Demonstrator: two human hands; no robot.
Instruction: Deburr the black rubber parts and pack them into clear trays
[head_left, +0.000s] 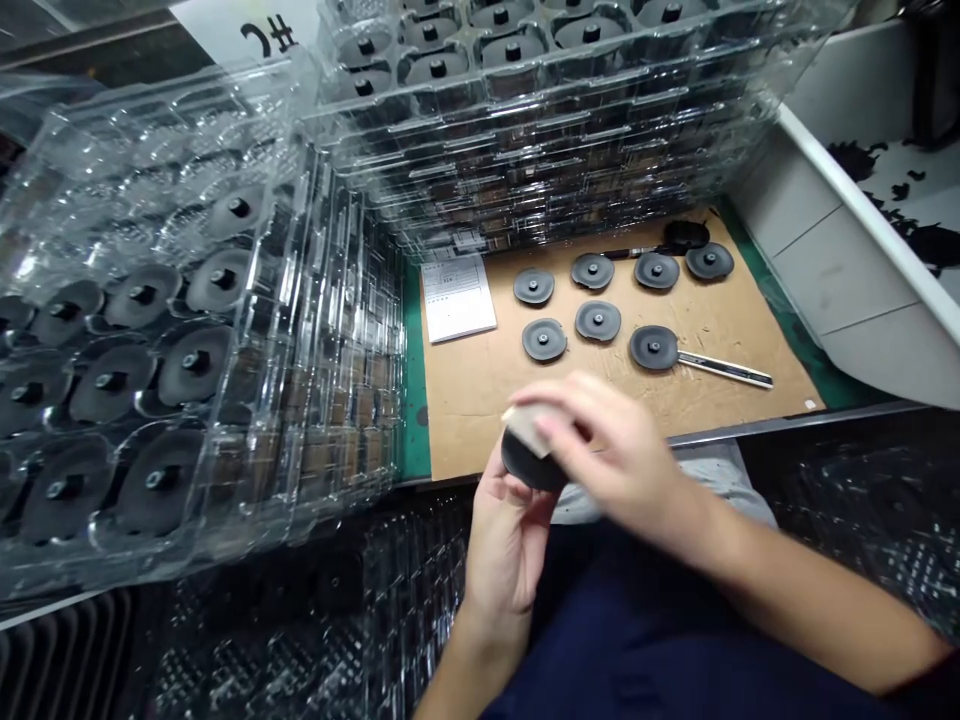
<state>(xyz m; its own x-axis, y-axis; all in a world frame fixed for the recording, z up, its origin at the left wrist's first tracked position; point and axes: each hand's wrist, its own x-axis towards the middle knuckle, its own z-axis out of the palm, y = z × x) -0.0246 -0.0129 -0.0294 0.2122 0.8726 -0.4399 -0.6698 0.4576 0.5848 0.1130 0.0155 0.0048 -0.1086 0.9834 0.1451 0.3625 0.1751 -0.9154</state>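
Observation:
My left hand [501,560] is closed around the edge of a round black rubber-like disc [529,466], held up in front of the cardboard's near edge. My right hand [626,465] pinches a small beige pad [529,426] and presses it against the disc's upper face; this hand is slightly blurred. Beyond them, several similar dark discs with a central stud, such as one disc [544,340], lie on the cardboard sheet [480,400]. A knife-like tool with a cream handle [726,370] touches the nearest right-hand disc [654,348].
Stacked clear plastic trays [540,130] filled with discs rise behind the cardboard, and another tray stack [247,400] stands at left. A printed paper pad [459,300] lies at the cardboard's left. The white bin [862,240] at right holds black scraps.

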